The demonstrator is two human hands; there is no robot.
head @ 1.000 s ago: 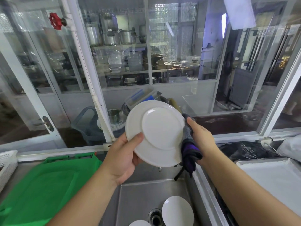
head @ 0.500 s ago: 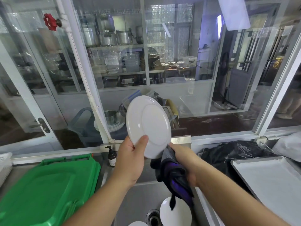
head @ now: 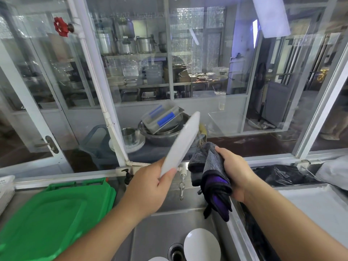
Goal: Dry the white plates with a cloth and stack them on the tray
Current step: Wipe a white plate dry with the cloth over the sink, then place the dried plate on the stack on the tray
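My left hand grips a white plate by its lower rim, above the sink. The plate is turned almost edge-on to me and tilts up to the right. My right hand holds a bunched grey and purple cloth just right of the plate, apart from it. Two more white plates lie in the steel sink: one beside the drain, and the rim of another at the bottom edge. A metal tray sits on the counter at the right.
Green plastic lids are stacked on the counter at the left. A tap and a pump bottle stand at the back of the sink. A black bag lies behind the tray. A glass window wall closes off the far side.
My left hand has turned the plate from face-on to nearly edge-on. My right hand and the cloth have come off the plate and risen to its right side.
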